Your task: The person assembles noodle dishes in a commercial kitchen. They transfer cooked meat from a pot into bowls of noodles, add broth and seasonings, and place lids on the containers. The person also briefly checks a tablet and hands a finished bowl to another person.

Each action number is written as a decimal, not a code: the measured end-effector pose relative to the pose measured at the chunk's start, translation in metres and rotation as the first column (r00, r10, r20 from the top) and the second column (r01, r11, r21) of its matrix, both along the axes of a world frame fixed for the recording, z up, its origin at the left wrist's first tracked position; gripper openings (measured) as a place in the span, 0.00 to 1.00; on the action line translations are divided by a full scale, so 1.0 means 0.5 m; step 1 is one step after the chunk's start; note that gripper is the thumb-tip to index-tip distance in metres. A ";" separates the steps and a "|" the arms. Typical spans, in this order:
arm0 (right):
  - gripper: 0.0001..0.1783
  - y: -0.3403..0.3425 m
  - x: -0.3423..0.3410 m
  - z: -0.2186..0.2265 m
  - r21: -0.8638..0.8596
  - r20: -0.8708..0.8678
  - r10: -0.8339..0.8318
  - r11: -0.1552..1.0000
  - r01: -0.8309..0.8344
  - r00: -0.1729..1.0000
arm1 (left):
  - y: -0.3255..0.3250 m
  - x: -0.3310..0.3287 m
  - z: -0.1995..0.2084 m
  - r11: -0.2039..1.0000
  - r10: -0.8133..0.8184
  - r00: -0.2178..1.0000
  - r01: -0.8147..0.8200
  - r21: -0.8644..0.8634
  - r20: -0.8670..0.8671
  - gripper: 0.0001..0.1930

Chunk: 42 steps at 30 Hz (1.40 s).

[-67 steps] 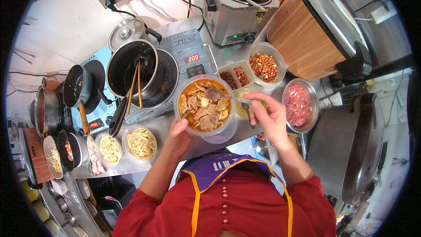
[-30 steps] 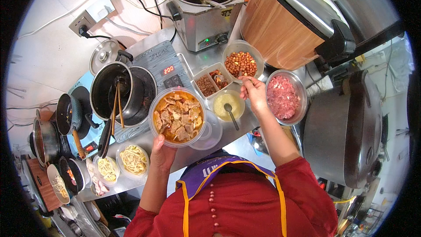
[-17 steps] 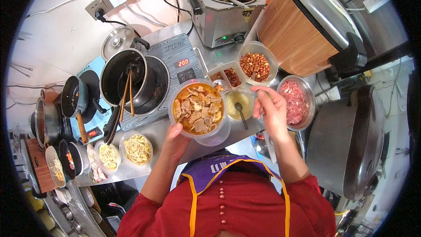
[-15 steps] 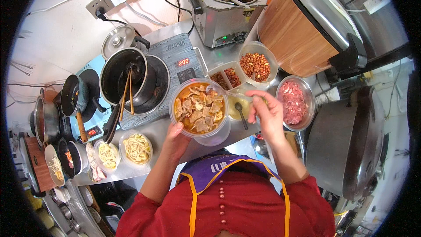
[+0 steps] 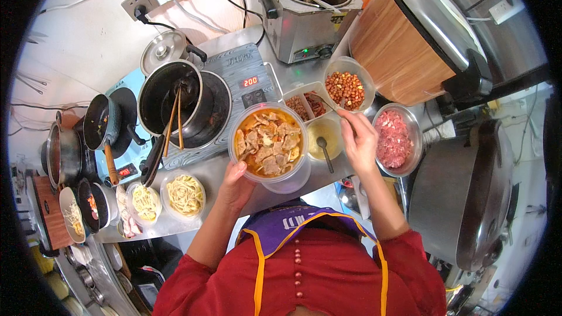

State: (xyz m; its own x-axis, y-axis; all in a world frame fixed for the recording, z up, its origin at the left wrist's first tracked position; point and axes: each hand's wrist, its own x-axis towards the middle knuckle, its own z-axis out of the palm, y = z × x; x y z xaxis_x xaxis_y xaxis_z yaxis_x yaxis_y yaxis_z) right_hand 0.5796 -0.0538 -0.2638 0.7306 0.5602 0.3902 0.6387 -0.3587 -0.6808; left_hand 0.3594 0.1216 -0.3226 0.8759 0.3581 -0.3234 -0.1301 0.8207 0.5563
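Observation:
My left hand [image 5: 236,184] grips the near-left rim of a clear round tub [image 5: 235,151], filled with meat slices [image 5: 271,160] in reddish-orange broth. The tub rests on another clear container [image 5: 288,184] at the counter's front edge. Pinched in my right hand [image 5: 358,140] is the handle of a small spoon [image 5: 329,103]. Its tip reaches over a divided container [image 5: 306,88] of dried red chili pieces and small dark spices. Just below that hand, a bowl of pale yellow sauce [image 5: 329,132] has a dark spoon [image 5: 324,151] in it.
Peanuts [image 5: 345,89] fill a bowl behind my right hand; raw minced meat [image 5: 393,140] is in a metal bowl to its right. At left, a black pot [image 5: 146,111] with chopsticks [image 5: 174,120] sits on an induction cooker [image 5: 243,64]. Noodle bowls [image 5: 185,195] line the front edge.
My right hand has moved the small spoon away from the tub's right rim, up and right to the divided spice container. The left hand keeps its hold on the tub.

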 end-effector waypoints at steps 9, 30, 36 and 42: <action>0.09 0.030 0.066 -0.100 -0.022 0.023 -0.084 0.996 0.084 0.996 | 0.001 -0.025 0.001 0.998 0.046 0.999 -0.046 0.037 0.006 0.41; 0.09 0.060 0.043 -0.178 0.037 -0.382 -0.097 0.992 0.120 0.919 | 0.015 -0.045 0.012 0.992 0.123 0.992 -0.124 0.032 0.038 0.37; 0.10 0.045 0.045 -0.097 0.294 -0.800 0.096 0.923 0.249 0.592 | 0.017 -0.042 0.009 0.997 0.075 0.996 -0.075 -0.004 0.055 0.38; 0.11 0.025 -0.024 0.031 0.354 -0.779 0.202 0.923 0.151 0.594 | 0.013 -0.029 -0.011 0.999 0.039 0.999 -0.038 0.014 -0.012 0.39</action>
State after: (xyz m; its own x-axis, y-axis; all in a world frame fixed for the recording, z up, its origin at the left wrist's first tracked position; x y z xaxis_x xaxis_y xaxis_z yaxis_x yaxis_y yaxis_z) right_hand 0.5675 -0.0411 -0.2481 0.8270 0.5362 -0.1686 -0.2129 0.0212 -0.9768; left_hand 0.3447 0.1279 -0.3282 0.8575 0.3959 -0.3285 -0.1547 0.8075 0.5693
